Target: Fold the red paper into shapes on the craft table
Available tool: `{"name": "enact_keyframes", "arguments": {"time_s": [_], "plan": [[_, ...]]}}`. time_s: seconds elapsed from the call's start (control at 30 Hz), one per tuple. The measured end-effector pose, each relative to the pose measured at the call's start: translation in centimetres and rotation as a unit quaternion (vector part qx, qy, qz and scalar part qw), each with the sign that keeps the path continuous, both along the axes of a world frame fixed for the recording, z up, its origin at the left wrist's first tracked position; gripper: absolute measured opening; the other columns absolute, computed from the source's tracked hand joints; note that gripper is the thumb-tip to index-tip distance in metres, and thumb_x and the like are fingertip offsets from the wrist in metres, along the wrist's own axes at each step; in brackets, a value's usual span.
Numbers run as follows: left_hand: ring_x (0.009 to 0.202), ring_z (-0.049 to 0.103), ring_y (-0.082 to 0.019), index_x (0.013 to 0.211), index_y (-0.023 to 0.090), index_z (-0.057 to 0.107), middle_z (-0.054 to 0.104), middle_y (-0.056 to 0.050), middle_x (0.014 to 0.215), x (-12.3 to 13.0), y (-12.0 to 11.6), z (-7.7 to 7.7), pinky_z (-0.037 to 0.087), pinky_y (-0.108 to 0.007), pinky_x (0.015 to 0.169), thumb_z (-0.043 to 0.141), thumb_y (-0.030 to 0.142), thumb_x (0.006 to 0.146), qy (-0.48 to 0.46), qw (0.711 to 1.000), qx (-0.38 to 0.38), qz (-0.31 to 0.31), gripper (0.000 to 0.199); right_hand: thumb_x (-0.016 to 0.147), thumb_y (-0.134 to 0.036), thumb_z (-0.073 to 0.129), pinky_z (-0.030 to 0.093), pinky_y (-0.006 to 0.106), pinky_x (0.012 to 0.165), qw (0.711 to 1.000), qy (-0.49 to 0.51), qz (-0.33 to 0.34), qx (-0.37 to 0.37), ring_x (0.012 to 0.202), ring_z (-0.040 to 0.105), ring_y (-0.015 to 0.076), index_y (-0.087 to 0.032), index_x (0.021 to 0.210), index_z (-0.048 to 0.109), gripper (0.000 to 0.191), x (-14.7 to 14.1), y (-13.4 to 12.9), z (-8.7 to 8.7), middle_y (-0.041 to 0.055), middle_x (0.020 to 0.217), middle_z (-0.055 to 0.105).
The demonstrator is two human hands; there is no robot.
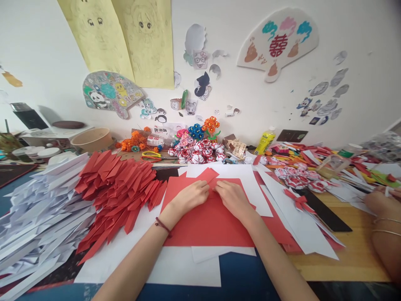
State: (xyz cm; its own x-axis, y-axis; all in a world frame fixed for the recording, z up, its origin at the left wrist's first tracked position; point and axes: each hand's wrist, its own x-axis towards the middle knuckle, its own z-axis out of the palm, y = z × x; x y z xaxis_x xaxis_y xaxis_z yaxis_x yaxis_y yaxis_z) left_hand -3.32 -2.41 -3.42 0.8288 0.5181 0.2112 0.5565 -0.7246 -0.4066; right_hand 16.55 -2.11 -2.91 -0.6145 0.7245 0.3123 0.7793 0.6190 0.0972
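My left hand [194,194] and my right hand [228,195] meet over a red paper sheet [206,228] in front of me. A narrow red paper strip [210,174] runs between them, its upper end pointing away to the upper right. The fingers of both hands are pinched on this strip, and the fingertips are partly hidden. White sheets [184,267] lie under the red one. Left of my hands is a heap of folded red paper strips [115,188], and beyond it a large pile of folded white paper strips [46,213].
Along the wall stand red-and-white paper flowers [200,152], orange flowers [136,142], a yellow bottle [265,141] and a beige bowl [92,140]. White sheets [291,209] and a black strip [327,211] lie at right. Another person's hand [380,200] is at the far right edge.
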Motion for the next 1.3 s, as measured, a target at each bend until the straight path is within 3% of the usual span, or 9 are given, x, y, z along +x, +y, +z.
{"name": "enact_keyframes", "arguments": {"time_s": [0.2,0.37,0.53,0.73,1.13,1.3], "plan": [[0.087,0.055,-0.024,0.086,0.011,0.062,0.061,-0.011,0.086,0.1,-0.5,0.5,0.044,-0.035,0.076,0.043,0.003,0.088,-0.007,0.999,-0.026,0.028,0.02,0.077,0.008,0.043,0.034,0.03,0.066,0.999,-0.029,-0.017,-0.007,0.082,0.053,0.0193,-0.017,0.079,0.061,0.031,-0.4,-0.6,0.2,0.0058,0.086,0.06],[0.086,0.057,-0.023,0.091,0.013,0.064,0.062,-0.01,0.085,-0.3,-1.3,1.6,0.045,-0.033,0.075,0.046,0.002,0.082,-0.077,0.988,-0.096,0.089,0.023,0.08,0.005,0.044,0.034,0.032,0.074,0.999,-0.021,-0.044,-0.02,0.09,0.054,0.0216,-0.018,0.092,0.066,0.033,-0.5,-1.2,0.6,0.007,0.092,0.063],[0.081,0.061,-0.022,0.103,0.016,0.066,0.064,-0.01,0.085,-0.4,-1.9,2.1,0.045,-0.033,0.073,0.047,0.006,0.079,-0.115,0.974,-0.144,0.135,0.032,0.081,0.002,0.046,0.033,0.032,0.074,0.996,0.014,-0.076,-0.036,0.092,0.054,0.0214,-0.022,0.098,0.066,0.035,-0.6,-1.4,0.7,0.0044,0.095,0.065],[0.073,0.063,-0.021,0.122,0.021,0.059,0.065,-0.009,0.089,0.0,-2.0,2.0,0.043,-0.03,0.062,0.044,0.008,0.08,-0.136,0.968,-0.145,0.153,0.047,0.079,0.004,0.046,0.034,0.032,0.07,0.997,0.015,-0.072,-0.027,0.091,0.056,0.0214,-0.02,0.093,0.062,0.032,-1.0,-1.4,0.3,0.0055,0.095,0.065],[0.068,0.061,-0.019,0.109,0.021,0.069,0.063,-0.009,0.087,0.7,-1.8,1.7,0.037,-0.027,0.055,0.042,0.012,0.083,-0.148,0.96,-0.151,0.182,0.038,0.085,-0.001,0.042,0.036,0.031,0.074,0.993,0.063,-0.093,-0.038,0.088,0.058,0.0202,-0.019,0.089,0.067,0.03,-0.7,-1.0,-0.2,0.006,0.087,0.066],[0.067,0.061,-0.021,0.102,0.021,0.07,0.063,-0.009,0.086,1.1,-1.7,1.5,0.036,-0.027,0.053,0.041,0.013,0.084,-0.154,0.954,-0.145,0.211,0.035,0.081,0.0,0.047,0.035,0.032,0.072,0.994,0.041,-0.096,-0.027,0.088,0.058,0.021,-0.018,0.086,0.067,0.028,-1.2,-1.3,0.2,0.006,0.087,0.065]]}}
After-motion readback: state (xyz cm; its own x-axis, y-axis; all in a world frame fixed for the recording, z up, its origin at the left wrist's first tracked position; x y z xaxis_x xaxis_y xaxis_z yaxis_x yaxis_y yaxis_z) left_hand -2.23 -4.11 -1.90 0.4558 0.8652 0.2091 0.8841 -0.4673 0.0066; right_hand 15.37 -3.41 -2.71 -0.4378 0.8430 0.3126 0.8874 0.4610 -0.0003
